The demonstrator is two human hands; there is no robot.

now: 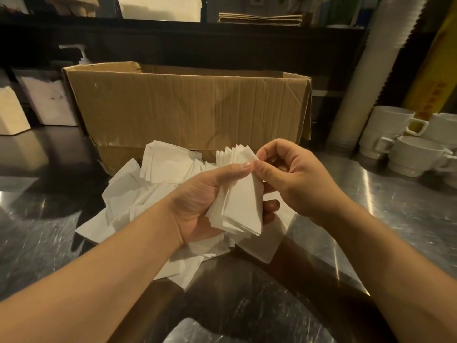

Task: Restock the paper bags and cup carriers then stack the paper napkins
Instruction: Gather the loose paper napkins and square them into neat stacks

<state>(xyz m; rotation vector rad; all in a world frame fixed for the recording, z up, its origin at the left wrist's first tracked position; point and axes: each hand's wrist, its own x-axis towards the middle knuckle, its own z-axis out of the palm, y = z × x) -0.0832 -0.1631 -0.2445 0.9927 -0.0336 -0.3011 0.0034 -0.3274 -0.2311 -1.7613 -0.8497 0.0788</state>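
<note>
Napkins [237,206] upright in left hand [197,204] grip, apparently fanned.

Napkins [153,194] before box [188,105]

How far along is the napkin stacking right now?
Partly done. The left hand holds a small squared-up stack of napkins, and the right hand pinches its top edge. Still left: the loose napkin pile on the steel counter before the cardboard box. Bag and carrier restocking can't be judged.
</note>
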